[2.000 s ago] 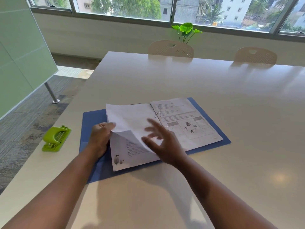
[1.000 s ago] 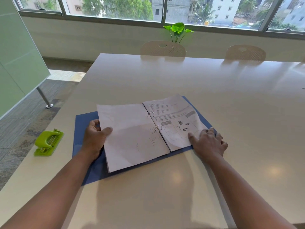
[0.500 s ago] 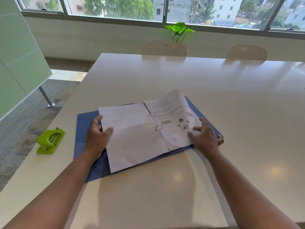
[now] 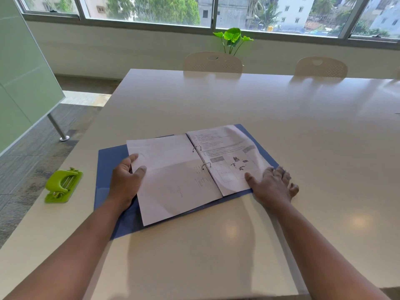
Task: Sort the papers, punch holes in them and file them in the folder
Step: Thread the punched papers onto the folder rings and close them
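Observation:
A blue ring folder (image 4: 108, 161) lies open on the white table (image 4: 292, 131). Papers are threaded on its two metal rings (image 4: 197, 147). The left pages (image 4: 173, 176) lie blank side up; the right pages (image 4: 225, 148) show print and a butterfly picture. My left hand (image 4: 125, 180) pinches the left pages' outer edge, thumb on top and fingers beneath. My right hand (image 4: 272, 185) lies spread over the lower right corner of the right pages and the folder cover, thumb on the paper. The right pages bulge slightly and look blurred.
A green hole punch (image 4: 62, 185) sits near the table's left edge, left of the folder. Two pale chairs (image 4: 213, 61) (image 4: 320, 67) stand at the far side, with a green plant (image 4: 232, 36) behind them. A green partition (image 4: 21, 83) stands on the left.
A page was turned over onto the left pile. My right hand moved to the lower right corner, lifted the right pages a little, and now rests flatter there. My left hand stayed.

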A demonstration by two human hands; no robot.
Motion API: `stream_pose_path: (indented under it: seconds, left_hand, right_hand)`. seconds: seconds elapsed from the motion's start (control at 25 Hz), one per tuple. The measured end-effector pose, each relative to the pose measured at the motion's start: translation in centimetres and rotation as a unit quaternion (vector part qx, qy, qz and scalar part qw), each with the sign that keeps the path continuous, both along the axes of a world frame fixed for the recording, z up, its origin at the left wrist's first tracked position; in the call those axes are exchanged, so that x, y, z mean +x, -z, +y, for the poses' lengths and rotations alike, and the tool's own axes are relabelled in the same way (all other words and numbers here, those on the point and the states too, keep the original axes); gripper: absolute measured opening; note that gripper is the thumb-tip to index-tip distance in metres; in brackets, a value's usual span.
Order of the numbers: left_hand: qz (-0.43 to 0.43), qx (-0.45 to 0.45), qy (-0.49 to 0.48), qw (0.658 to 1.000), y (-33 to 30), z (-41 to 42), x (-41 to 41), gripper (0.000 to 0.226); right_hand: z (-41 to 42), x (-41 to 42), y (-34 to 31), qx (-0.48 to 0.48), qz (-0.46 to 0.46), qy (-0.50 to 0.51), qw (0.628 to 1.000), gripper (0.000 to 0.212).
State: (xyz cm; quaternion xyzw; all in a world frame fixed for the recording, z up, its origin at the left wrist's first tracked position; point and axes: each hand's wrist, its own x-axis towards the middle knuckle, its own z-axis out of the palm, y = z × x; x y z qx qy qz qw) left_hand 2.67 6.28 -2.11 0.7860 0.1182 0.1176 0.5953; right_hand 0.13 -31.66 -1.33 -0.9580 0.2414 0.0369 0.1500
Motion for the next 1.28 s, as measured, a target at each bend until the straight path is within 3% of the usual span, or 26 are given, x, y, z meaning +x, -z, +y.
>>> stream_pose_path:
  seconds: [0.12,0.24,0.4,0.48,0.72,0.84,1.04,1.28]
  left_hand:
    - [-0.002,0.004,-0.001,1.0,0.1,0.0,0.0,0.048]
    - [-0.002,-0.013,0.007,1.0,0.1,0.1,-0.1,0.041]
    - [-0.002,-0.047,0.013,0.999,0.1,0.0,-0.2,0.027]
    - [0.004,-0.055,0.011,0.998,0.2,0.0,-0.2,0.023]
    - [0.02,-0.085,-0.009,0.996,-0.2,-0.1,-0.2,0.011]
    - [0.022,-0.14,-0.02,0.99,-0.7,-0.4,-0.2,0.033]
    - [0.036,-0.179,-0.028,0.983,-1.3,-0.4,-0.3,0.057]
    - [0.033,-0.22,-0.007,0.975,-1.4,0.0,-0.4,0.056]
  right_hand:
    - [0.4,-0.1,-0.2,0.005,-0.021,-0.035,0.999,0.071]
    - [0.8,-0.3,-0.6,0.06,-0.134,-0.067,0.987,0.057]
    - [3.4,-0.7,-3.1,0.262,-0.266,-0.116,0.92,0.063]
    - [4.9,-0.5,-4.6,0.298,-0.307,-0.13,0.894,0.071]
    - [9.6,-1.7,-5.8,0.264,-0.349,-0.249,0.864,0.087]
    - [11.7,-2.1,-4.8,0.234,-0.344,-0.329,0.848,0.094]
    - [14.6,-3.0,-3.3,0.172,-0.338,-0.45,0.809,0.083]
    - [15.8,-3.2,-1.1,0.146,-0.277,-0.52,0.795,0.067]
